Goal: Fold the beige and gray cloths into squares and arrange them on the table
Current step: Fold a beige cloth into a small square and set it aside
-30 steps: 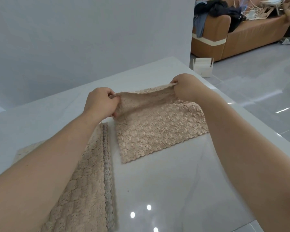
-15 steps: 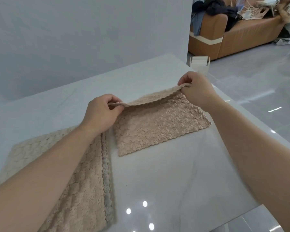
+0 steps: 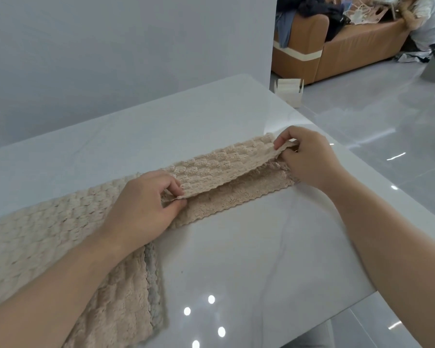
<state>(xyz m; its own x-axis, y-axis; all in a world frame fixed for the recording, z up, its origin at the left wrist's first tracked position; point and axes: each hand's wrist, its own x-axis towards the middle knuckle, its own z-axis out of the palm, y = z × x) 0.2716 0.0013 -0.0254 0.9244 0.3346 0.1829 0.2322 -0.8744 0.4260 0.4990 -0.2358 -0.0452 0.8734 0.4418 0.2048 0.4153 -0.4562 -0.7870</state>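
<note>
We bring the edge of one beige cloth (image 3: 212,172) nearer, left hand (image 3: 143,207) and right hand (image 3: 309,160) pinching it, right of one gray cloth (image 3: 153,285).

On the white table (image 3: 261,259), the left hand (image 3: 146,204) and the right hand (image 3: 309,159) each pinch an end of a beige cloth (image 3: 226,172), holding its upper layer over the lower one. At eight o'clock from it lies a second beige cloth (image 3: 48,222) on a gray cloth (image 3: 153,280), whose edge shows along the right side. At one o'clock beyond the table stand a small white box (image 3: 289,90) and a brown sofa (image 3: 349,49).
</note>
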